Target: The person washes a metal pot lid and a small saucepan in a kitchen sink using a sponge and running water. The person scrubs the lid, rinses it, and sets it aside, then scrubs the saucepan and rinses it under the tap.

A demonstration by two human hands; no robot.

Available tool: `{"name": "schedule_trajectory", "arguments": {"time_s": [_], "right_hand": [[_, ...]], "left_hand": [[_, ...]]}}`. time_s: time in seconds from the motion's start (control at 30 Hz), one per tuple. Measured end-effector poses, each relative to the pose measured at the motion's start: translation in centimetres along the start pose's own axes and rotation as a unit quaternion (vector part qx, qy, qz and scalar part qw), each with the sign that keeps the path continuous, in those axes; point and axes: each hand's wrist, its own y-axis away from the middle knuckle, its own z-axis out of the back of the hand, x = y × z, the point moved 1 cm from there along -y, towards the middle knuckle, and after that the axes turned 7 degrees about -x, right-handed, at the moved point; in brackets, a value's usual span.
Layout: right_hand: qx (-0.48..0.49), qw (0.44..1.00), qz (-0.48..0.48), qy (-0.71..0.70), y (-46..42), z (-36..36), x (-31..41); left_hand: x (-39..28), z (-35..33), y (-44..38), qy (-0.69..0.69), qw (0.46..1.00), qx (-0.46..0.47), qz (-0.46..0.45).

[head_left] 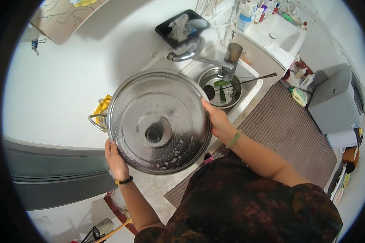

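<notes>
A large round stainless-steel lid (137, 103) with a dark central knob (154, 134) is between my hands. Water drops and bits of foam speckle its shiny surface. My left hand (117, 161) grips the rim at the lower left, fingertips showing over the edge. On the right side, my right hand (219, 118) holds the rim with its thumb on top. A metal loop handle (94, 122) sticks out past the lid's left edge, beside something yellow (102, 106); what the handle belongs to is hidden behind the lid.
Right of the lid is a white sink (252, 76) under a chrome faucet (185, 55). In it, a steel basin (235, 103) holds a long-handled ladle (258, 78) and green vegetable pieces (222, 94). A black tray (162, 30) sits behind. A ribbed mat (279, 130) covers the floor.
</notes>
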Motion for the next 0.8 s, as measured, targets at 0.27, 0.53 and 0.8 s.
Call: {"name": "schedule_trajectory", "arguments": {"time_s": [0.27,0.53,0.8], "right_hand": [[-0.080,0.992,-0.098,-0.006,-5.0,9.0,-3.2],[-0.203,0.977,-0.061,-0.030,-15.5,22.7,0.8],[-0.291,0.953,-0.010,0.086,-20.9,19.7,6.7]], "left_hand": [[4.7,-2.1,1.0,-0.119,0.990,0.062,0.048],[0.6,-19.2,-0.1,-0.147,0.970,0.182,-0.062],[-2.2,-32.9,-3.8,0.047,0.960,0.252,0.115]]}}
